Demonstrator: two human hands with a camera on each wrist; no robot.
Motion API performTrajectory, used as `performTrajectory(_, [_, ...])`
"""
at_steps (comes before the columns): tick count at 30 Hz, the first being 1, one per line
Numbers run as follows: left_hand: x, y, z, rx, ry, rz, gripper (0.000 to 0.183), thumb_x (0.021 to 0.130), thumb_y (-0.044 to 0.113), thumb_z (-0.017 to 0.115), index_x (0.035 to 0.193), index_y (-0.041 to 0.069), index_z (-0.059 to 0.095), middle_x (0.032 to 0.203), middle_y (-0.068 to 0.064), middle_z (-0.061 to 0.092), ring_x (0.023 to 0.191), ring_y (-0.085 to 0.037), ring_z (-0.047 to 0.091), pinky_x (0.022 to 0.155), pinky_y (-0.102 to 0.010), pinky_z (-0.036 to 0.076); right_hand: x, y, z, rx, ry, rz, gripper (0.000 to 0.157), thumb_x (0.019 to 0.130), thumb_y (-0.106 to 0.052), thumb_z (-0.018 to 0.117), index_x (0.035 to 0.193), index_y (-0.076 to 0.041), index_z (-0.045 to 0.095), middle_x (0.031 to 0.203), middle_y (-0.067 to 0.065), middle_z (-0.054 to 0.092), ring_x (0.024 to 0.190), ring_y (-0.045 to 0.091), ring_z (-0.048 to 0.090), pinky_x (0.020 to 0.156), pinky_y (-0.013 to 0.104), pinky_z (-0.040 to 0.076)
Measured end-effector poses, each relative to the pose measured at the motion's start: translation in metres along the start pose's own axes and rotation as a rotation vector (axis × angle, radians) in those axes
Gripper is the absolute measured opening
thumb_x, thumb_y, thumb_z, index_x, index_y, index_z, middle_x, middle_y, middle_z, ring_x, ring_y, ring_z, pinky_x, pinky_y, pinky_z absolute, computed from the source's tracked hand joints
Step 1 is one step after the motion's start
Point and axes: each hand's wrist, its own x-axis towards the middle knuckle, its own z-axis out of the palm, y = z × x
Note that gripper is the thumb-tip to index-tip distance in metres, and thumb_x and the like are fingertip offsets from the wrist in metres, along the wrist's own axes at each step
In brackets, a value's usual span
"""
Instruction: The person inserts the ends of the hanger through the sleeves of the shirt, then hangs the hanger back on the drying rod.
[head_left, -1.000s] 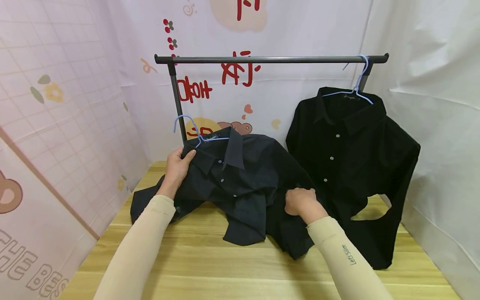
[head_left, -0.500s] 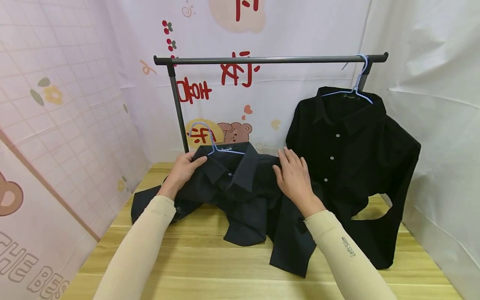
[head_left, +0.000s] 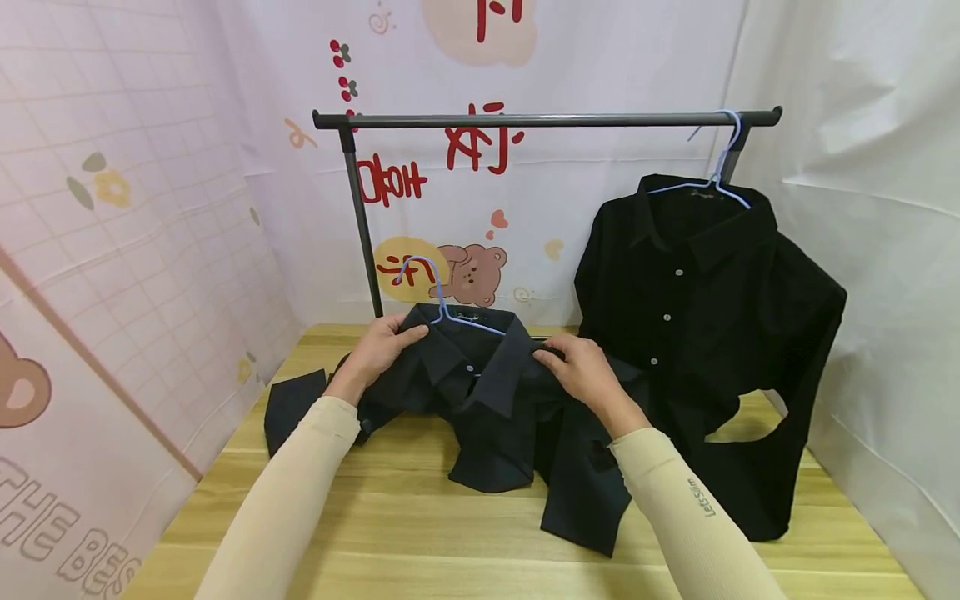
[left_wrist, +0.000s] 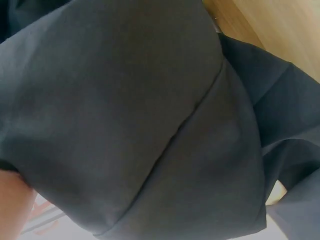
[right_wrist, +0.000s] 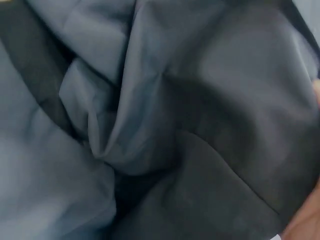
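A black button-up shirt (head_left: 491,442) lies half gathered on the table, its collar raised toward the back. Inside the collar sits a light blue hanger (head_left: 441,302), its hook standing up and turned left. My left hand (head_left: 380,350) grips the shirt beside the collar, thumb on top of the cloth. On the other side, my right hand (head_left: 587,372) pinches the shoulder between thumb and fingers. Dark cloth (left_wrist: 130,115) fills most of the left wrist view, and folded cloth (right_wrist: 200,100) fills the right one; the hands show only at the edges there.
A dark metal rail (head_left: 525,121) runs across the back. From its right end hangs a second black shirt (head_left: 712,308) on a blue hanger (head_left: 723,162), its lower part reaching the wooden table (head_left: 420,533). Printed curtains (head_left: 150,250) close in the sides and back.
The right hand left the shirt's right sleeve, rose to the shoulder and took hold of it. The left hand shifted slightly right; the collar and hanger moved right and lower. The sleeve now lies flatter.
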Motion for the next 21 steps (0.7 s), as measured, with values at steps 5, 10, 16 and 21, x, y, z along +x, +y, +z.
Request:
performTrajectory(5, [0.002,0.0,-0.002,0.147,0.028,-0.01,0.038,0.095,0.039,0.068,0.114,0.006,0.067,0.102,-0.01,0.064,0.089,-0.024,0.058,0.081,-0.035,0.048,-0.001,0.002,-0.004,-0.078,0.157,0.009,0.017,0.096,-0.023,0.068,0.097,-0.006,0.072,0.086,0.008,0.065,0.075,0.027,0.059,0.069,0.044,0.047])
performTrajectory(10, [0.001,-0.008,-0.012,0.309,0.094,-0.049,0.05,0.093,0.047,0.068,0.127,0.011,0.064,0.128,-0.012,0.06,0.112,-0.031,0.054,0.101,-0.048,0.042,-0.002,0.005,-0.017,-0.113,0.192,0.05,0.02,0.097,-0.025,0.066,0.099,-0.006,0.071,0.089,0.01,0.068,0.076,0.029,0.061,0.068,0.046,0.047])
performTrajectory(16, [-0.009,-0.035,-0.031,0.347,0.138,-0.114,0.049,0.097,0.039,0.065,0.133,0.007,0.059,0.134,-0.018,0.055,0.121,-0.036,0.05,0.107,-0.052,0.037,-0.01,0.013,-0.03,-0.082,0.121,0.153,0.023,0.1,-0.027,0.062,0.102,-0.005,0.069,0.084,0.01,0.067,0.074,0.027,0.058,0.068,0.042,0.045])
performTrajectory(21, [-0.021,-0.056,-0.045,0.368,0.144,-0.19,0.051,0.097,0.039,0.065,0.135,0.006,0.057,0.137,-0.019,0.053,0.127,-0.039,0.046,0.108,-0.054,0.034,-0.026,0.023,-0.03,-0.006,0.048,0.266,0.026,0.102,-0.029,0.058,0.103,-0.004,0.068,0.083,0.009,0.063,0.075,0.027,0.056,0.068,0.039,0.043])
